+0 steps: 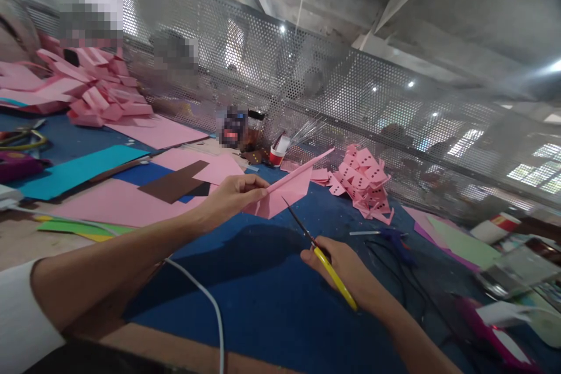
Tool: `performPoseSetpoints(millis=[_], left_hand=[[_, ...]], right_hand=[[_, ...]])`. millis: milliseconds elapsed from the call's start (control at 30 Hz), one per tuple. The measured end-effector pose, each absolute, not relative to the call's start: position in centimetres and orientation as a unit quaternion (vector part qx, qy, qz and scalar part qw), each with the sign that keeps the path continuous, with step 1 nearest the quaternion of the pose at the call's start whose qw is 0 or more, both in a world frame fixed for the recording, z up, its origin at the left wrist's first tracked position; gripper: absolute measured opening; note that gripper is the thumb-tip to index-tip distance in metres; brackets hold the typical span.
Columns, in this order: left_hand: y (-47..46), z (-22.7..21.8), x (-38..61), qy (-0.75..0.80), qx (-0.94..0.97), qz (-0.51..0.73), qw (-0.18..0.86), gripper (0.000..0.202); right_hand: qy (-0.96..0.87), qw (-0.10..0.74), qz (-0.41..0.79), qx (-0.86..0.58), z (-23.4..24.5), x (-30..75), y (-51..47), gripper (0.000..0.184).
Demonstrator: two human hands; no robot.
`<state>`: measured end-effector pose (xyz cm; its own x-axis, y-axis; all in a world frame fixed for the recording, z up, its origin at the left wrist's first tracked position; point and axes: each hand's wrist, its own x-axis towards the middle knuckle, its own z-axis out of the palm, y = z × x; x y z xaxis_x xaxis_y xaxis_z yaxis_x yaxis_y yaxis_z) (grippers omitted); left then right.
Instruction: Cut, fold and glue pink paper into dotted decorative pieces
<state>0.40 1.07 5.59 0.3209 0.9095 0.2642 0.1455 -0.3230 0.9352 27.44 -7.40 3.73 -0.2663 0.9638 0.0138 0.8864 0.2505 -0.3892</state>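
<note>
My left hand [241,191] pinches a folded pink paper sheet [287,193] by its near end, and the sheet points away to the right above the table. Its long upper edge looks folded or rolled over. In my right hand [339,263] is a pair of scissors [333,277] with yellow handles. The dark blades point up and left, their tips close to the lower edge of the paper; I cannot tell whether they touch it. My right fingers partly hide the handles.
A blue mat [263,304] covers the table. Several dotted pink paper pieces [362,178] are piled ahead, and folded pink strips [100,85] at left. A white cable [210,298] crosses the front. A blue glue gun [397,242] lies right; a perforated metal screen [307,82] stands behind.
</note>
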Motion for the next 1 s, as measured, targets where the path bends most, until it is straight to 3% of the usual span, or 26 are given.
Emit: performPoseSetpoints(millis=[1000], left_hand=[[1.2, 4.6, 0.7, 0.378, 0.707, 0.425, 0.421, 0.024]], right_hand=[[-0.774, 0.134, 0.174, -0.594, 3.7, 26.8, -7.6, 0.05]])
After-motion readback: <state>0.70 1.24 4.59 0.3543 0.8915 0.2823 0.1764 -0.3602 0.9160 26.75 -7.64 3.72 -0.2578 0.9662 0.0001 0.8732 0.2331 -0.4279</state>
